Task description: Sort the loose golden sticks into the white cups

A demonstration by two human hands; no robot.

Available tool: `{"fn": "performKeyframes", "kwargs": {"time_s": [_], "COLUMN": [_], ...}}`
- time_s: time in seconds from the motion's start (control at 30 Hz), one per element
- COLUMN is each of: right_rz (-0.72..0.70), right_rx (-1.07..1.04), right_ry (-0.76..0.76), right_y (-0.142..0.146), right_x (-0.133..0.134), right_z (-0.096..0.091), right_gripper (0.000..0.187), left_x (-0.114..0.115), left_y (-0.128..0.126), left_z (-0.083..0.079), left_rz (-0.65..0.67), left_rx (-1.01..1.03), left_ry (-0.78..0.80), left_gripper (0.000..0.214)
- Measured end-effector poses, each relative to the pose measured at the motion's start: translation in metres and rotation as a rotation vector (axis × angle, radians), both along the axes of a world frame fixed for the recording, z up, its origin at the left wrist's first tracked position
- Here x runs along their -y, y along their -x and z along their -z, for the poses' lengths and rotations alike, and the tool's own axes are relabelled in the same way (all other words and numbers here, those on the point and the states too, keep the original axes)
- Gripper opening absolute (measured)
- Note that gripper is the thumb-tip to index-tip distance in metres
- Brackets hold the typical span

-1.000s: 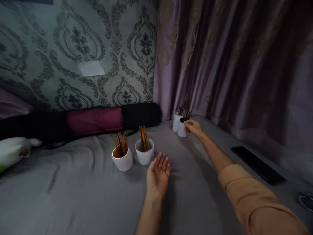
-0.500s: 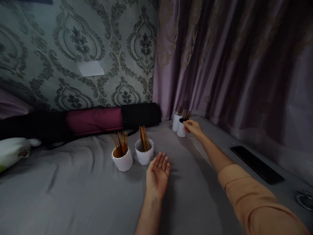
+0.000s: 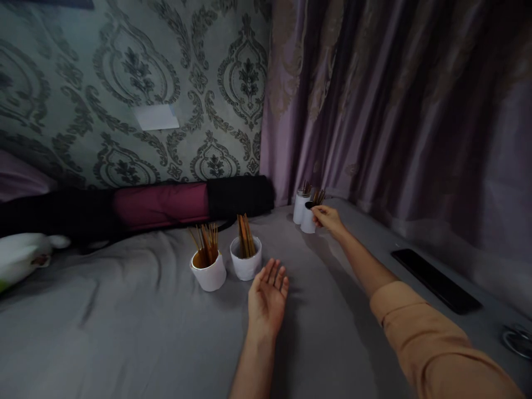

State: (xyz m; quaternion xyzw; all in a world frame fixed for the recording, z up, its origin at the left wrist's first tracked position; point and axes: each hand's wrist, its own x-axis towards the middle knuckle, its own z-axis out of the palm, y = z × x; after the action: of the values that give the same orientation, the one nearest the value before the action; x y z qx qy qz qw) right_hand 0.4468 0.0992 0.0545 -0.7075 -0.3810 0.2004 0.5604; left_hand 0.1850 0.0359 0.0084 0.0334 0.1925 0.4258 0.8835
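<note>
My left hand (image 3: 269, 293) is palm up above the grey sheet, its fingers loosely spread and nothing in them. Just left of its fingertips stands a wide white cup (image 3: 246, 267) with a bundle of thin brown sticks (image 3: 246, 237). Another white cup (image 3: 211, 275), its sticks fanned out, is beside that one. Farther off, my right hand (image 3: 327, 216) has its thumb and fingers closed on the right side of a small white cup (image 3: 307, 223), near the rim. Brown sticks rise from this cup behind the fingers. A taller white container (image 3: 301, 208) with sticks stands directly behind it.
A black phone-like slab (image 3: 434, 280) lies at the right, with a shiny metal object (image 3: 517, 339) nearer me. Along the patterned wall runs a long black and maroon bag (image 3: 162, 204). A white plush toy (image 3: 25, 255) is at far left; purple curtains (image 3: 374, 111) hang at right.
</note>
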Motion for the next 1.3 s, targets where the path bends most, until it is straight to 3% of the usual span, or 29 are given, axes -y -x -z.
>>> {"fn": "performKeyframes", "kwargs": {"time_s": [0.4,0.77,1.07,1.3], "right_rz": [-0.088,-0.089,-0.317,-0.547], "right_rx": [-0.014,0.001,-0.005,0.025], "right_ry": [-0.079,-0.138,-0.171,-0.084], "right_y": [-0.001,0.029,0.071,0.112], "right_x": [0.003,0.012,0.010,0.013], "right_z": [0.006,-0.007,-0.003,-0.002], "right_gripper": [0.034,0.042,0.037,0.035], "left_x": [0.000,-0.001,-0.003,-0.004], "left_y": [0.002,0.003,0.006,0.008], "left_z": [-0.002,0.000,-0.001,0.000], "left_rz": [-0.015,-0.037,-0.055,-0.079], "left_rx": [-0.001,0.001,0.001,0.013], "left_ry": [0.021,0.042,0.056,0.044], "left_gripper": [0.023,0.022,0.022,0.021]}}
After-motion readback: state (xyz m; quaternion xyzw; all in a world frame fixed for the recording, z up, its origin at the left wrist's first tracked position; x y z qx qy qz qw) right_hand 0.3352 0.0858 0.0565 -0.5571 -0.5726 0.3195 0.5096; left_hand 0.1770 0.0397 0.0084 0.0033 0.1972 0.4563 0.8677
